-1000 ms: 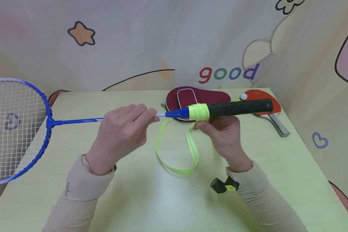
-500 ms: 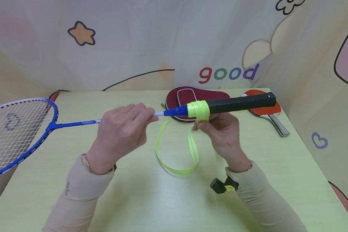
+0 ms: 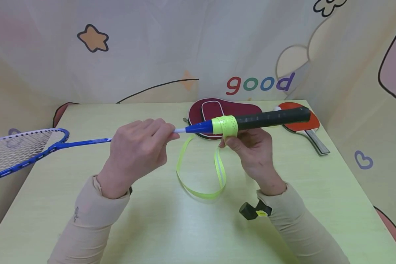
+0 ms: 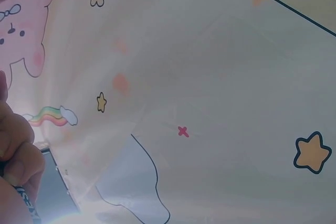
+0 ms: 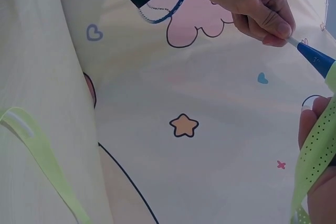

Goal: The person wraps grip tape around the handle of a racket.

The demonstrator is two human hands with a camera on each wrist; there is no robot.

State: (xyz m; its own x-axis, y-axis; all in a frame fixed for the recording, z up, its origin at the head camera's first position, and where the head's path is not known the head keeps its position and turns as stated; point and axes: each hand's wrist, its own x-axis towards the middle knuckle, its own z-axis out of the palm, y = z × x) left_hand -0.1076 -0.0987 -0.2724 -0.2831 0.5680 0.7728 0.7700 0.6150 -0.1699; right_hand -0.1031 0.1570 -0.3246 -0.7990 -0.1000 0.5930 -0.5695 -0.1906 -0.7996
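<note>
Badminton racket (image 3: 194, 128) held crosswise above the tabletop (image 3: 171, 227), its black handle (image 3: 275, 117) partly wound with yellow-green tape (image 3: 227, 125).
The head (image 3: 23, 150), strung in white and framed in blue and pale tones, is seen at a shallow slant at the left. The blue shaft (image 3: 85, 142) turns pale near the glossy blue cone (image 5: 315, 59), beside which the tape is wrapped as a dotted band. The shaft is grasped by the curled fingers of the left hand (image 3: 138, 152); the tape is pinched just below the handle between thumb and fingers of the right hand (image 3: 254, 156). A pale stripe is shown along the tape's dangling loop. Farther back, a maroon case (image 3: 241, 109) and a red paddle (image 3: 301, 126) are seen.
</note>
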